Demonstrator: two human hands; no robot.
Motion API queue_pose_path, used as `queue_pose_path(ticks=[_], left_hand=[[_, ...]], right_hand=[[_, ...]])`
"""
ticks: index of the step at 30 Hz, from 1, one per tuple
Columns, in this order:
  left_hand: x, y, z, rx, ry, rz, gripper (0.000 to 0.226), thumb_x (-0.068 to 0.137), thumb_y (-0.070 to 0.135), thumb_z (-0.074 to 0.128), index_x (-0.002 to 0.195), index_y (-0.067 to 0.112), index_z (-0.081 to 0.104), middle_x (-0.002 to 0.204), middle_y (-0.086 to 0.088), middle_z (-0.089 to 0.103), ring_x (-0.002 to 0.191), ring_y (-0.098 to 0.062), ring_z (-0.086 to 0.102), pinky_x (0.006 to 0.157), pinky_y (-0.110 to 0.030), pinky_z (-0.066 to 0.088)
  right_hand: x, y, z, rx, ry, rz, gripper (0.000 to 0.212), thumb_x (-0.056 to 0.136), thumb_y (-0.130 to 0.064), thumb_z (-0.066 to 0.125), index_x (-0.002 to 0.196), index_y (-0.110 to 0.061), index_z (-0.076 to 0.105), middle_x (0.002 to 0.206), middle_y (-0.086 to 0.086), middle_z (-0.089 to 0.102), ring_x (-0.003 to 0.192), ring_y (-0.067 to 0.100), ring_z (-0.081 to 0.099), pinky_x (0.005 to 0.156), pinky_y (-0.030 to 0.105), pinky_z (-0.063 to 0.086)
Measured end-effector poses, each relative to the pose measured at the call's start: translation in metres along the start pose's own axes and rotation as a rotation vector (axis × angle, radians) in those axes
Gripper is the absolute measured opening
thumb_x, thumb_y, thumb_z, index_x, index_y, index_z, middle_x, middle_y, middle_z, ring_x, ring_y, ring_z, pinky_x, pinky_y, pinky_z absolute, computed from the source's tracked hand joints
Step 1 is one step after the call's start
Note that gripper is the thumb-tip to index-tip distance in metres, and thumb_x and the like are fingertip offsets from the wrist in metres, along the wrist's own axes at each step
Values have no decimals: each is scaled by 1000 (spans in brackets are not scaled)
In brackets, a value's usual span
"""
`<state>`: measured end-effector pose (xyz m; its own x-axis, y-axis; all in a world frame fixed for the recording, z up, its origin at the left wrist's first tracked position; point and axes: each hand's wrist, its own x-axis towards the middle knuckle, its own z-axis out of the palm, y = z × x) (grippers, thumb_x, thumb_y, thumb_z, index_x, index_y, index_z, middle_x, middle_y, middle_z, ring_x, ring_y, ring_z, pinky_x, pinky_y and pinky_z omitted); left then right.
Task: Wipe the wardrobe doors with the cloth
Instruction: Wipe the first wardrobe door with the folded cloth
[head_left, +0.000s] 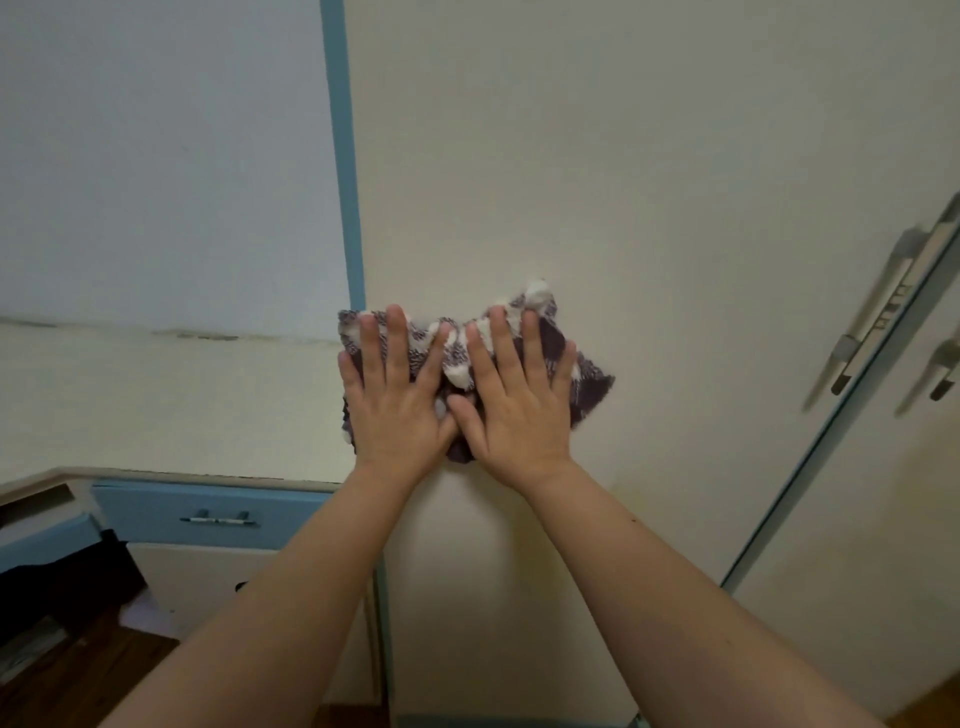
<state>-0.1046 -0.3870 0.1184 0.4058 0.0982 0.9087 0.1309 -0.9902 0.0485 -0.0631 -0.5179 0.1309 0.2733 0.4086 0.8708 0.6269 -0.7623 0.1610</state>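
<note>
Nearest, two bare forearms stretched forward and up. Beyond them, left hand (397, 395) and right hand (511, 402) flat with fingers spread, thumbs almost touching, gripping nothing, only pressing one crumpled purple-and-white patterned cloth (587, 384) against the cream wardrobe door (623, 182). Further right, two long metal door handles (878, 312). Lower left, one blue drawer front (208, 512).

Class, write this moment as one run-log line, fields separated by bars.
step: wiping | left hand: flat on cloth | right hand: flat on cloth | surface: cream wardrobe door, near blue left edge trim | handles: untouched
</note>
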Motion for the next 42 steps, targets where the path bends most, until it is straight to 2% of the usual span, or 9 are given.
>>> queue_pose_path(ticks=[3, 7, 11, 16, 22, 27, 33, 37, 42], left_hand=[[7, 3, 2, 7, 45, -23, 78, 83, 44, 37, 145, 33, -9, 149, -1, -33, 138, -25, -26, 110, -51, -6], [2, 22, 11, 80, 50, 35, 82, 82, 56, 37, 145, 30, -9, 150, -8, -31, 138, -31, -24, 108, -53, -13], [-1, 65, 20, 68, 25, 147, 71, 87, 67, 15, 146, 32, -5, 151, -9, -27, 139, -33, -22, 107, -55, -14], [-4, 127, 35, 88, 46, 220, 76, 83, 67, 26, 146, 33, -2, 152, -11, -24, 140, -33, -19, 107, -55, -14], [-6, 193, 53, 57, 75, 323, 70, 87, 63, 30, 146, 35, 3, 154, -10, -20, 141, -31, -15, 108, -55, -13], [-9, 227, 60, 57, 71, 313, 62, 90, 58, 27, 145, 35, 8, 155, -7, -18, 142, -29, -14, 109, -53, -11], [-9, 222, 50, -21, 29, 302, 58, 90, 46, 38, 144, 31, 21, 155, 0, -15, 143, -19, -7, 112, -46, -3], [-6, 199, 37, -20, -4, 178, 69, 87, 45, 42, 147, 27, 12, 155, 2, -18, 143, -17, -9, 113, -43, -3], [1, 149, 14, 33, -63, 97, 69, 89, 52, 34, 147, 27, 6, 155, -1, -16, 143, -19, -8, 113, -46, -3]], right_hand=[[9, 5, 0, -16, 41, -57, 63, 96, -49, 22, 149, -23, 0, 156, -4, -17, 144, 20, -10, 112, 49, -11], [-7, 28, -2, -28, 62, -56, 63, 96, -52, 21, 149, -24, 1, 157, -5, -13, 144, 19, -7, 112, 49, -9], [-37, 71, -9, -72, 68, 21, 66, 95, -56, 18, 149, -25, -1, 157, -4, -12, 144, 20, -9, 111, 50, -11], [-73, 122, -20, -51, 6, 188, 64, 95, -57, 13, 148, -29, -7, 156, -7, -18, 143, 19, -15, 111, 50, -11], [-111, 172, -35, 74, -37, 421, 64, 94, -58, 13, 146, -32, -14, 154, -10, -23, 141, 17, -21, 106, 62, 1], [-120, 192, -43, 130, -47, 526, 64, 94, -57, 12, 146, -31, -17, 156, 0, -11, 142, 20, -15, 94, 74, 25], [-109, 179, -44, 150, -36, 585, 77, 84, -40, 35, 146, -22, -7, 153, 17, -1, 138, 37, 1, 100, 75, 15], [-78, 169, -48, 102, -24, 388, 86, 82, -43, 37, 146, -27, -19, 153, -3, -27, 141, 23, -21, 107, 59, -2], [-49, 129, -47, 101, -33, 356, 84, 85, -52, 35, 146, -26, -16, 151, -5, -30, 140, 23, -25, 109, 49, -10]])
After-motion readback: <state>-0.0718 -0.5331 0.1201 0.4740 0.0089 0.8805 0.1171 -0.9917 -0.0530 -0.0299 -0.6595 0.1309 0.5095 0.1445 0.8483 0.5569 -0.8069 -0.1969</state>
